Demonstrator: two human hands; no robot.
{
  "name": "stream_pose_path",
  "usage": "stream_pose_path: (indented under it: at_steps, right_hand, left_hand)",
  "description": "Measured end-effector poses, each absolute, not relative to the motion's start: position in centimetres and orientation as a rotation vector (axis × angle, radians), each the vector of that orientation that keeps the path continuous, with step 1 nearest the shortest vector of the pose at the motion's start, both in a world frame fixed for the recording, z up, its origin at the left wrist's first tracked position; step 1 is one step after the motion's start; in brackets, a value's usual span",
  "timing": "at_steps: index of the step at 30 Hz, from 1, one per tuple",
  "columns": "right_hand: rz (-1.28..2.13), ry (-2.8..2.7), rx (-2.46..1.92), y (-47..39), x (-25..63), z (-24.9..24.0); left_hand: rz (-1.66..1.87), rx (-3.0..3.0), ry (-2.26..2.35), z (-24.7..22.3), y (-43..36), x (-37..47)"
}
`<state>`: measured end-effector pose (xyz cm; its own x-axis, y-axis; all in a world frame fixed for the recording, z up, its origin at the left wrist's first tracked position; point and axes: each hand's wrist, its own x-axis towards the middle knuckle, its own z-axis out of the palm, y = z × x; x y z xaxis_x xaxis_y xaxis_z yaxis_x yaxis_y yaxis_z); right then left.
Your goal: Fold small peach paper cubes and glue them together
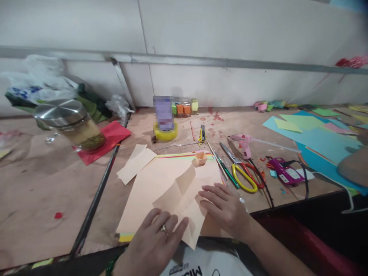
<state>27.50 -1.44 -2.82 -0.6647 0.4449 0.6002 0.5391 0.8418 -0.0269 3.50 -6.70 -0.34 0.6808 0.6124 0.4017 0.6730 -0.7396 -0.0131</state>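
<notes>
A creased sheet of peach paper lies partly raised along its folds on a stack of coloured paper, which has a peach sheet on top. My left hand, with a ring on one finger, rests at the near edge, its fingers apart and bent over the creased sheet. Across from it, my right hand lies with fingers stretched out on the right side of the sheet. At the stack's far edge stands a small folded peach paper box. Two loose peach strips overlap the stack's far left corner.
Right of the stack lie a green pencil, scissors, a pink glue gun with its cord and a purple device. A utility knife lies behind. A lidded glass jar stands left. Another person's arm shows far right.
</notes>
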Motion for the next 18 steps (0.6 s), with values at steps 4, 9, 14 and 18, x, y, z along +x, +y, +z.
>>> stream_pose_path:
  at_steps: [4, 9, 14, 18]
  right_hand:
    - [-0.004, -2.399, -0.707, -1.0, 27.5, -3.4]
    - [0.161, -2.371, -0.780, -0.5, 27.6, -4.3]
    - [0.379, -2.374, -0.757, 0.8, 28.2, -4.3]
    - [0.581, -2.385, -0.813, 1.4, 28.6, -3.3]
  left_hand:
    - [-0.501, -2.679, -1.250, -1.5, -5.6, 2.3]
    - [-0.496, -2.804, -1.386, -2.4, -4.5, 1.3]
    - [-0.579, -2.816, -1.518, -2.5, -4.1, 1.2]
    - [-0.482, -2.794, -1.490, -2.7, -3.8, 0.9]
